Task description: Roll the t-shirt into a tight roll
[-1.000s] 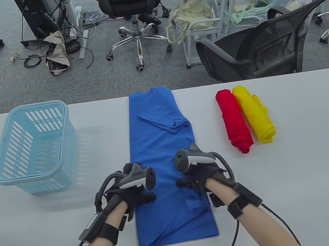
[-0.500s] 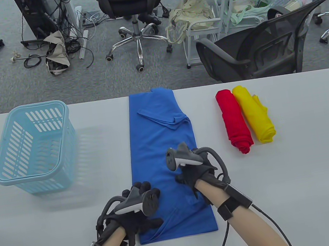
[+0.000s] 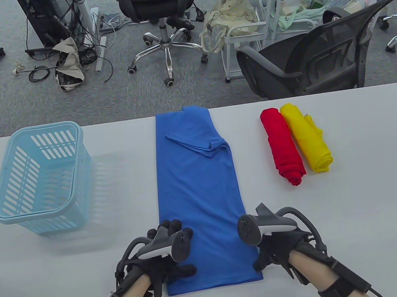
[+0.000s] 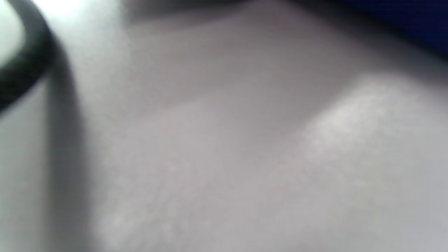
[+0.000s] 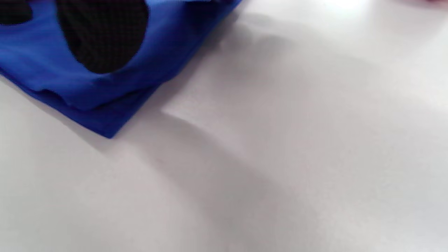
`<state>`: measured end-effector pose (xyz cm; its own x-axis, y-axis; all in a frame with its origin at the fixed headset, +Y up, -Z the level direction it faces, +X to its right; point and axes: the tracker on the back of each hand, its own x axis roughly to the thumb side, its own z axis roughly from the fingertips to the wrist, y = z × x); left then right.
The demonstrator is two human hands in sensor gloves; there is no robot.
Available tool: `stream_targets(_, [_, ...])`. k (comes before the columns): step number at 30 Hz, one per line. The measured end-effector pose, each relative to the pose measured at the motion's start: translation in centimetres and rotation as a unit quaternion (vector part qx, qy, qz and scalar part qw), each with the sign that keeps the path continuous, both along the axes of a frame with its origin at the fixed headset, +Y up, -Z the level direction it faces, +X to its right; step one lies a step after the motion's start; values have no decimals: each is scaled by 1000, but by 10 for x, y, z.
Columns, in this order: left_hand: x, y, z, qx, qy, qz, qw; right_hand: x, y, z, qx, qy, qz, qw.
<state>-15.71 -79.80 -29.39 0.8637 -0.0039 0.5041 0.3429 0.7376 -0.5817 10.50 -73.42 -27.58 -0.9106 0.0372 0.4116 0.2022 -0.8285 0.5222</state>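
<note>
The bright blue cotton t-shirt (image 3: 199, 201) lies folded into a long flat strip on the grey worktop (image 3: 363, 204), with no turn of the roll started, so all the rolling is left. The left hand (image 3: 164, 262) and right hand (image 3: 275, 245) sit at its near corners. Whether their fingers grip the hem, I cannot tell; the trackers hide them.
</note>
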Motion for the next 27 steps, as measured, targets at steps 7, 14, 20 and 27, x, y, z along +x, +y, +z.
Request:
stream_targets(7, [0, 23, 8, 48, -8, 39, 998, -8, -16, 19, 15, 50, -33, 998])
stream_targets(14, [-2, 44, 45, 155, -68, 101, 980, -14, 2, 32, 38, 82, -40, 995])
stream_targets(20, [-4, 47, 45, 150, -71, 89, 982, -22, -18, 35, 13, 89, -9, 996])
stream_targets(27, [13, 43, 63, 166, -139, -42, 975, -28, -19, 38, 37, 103, 22, 994])
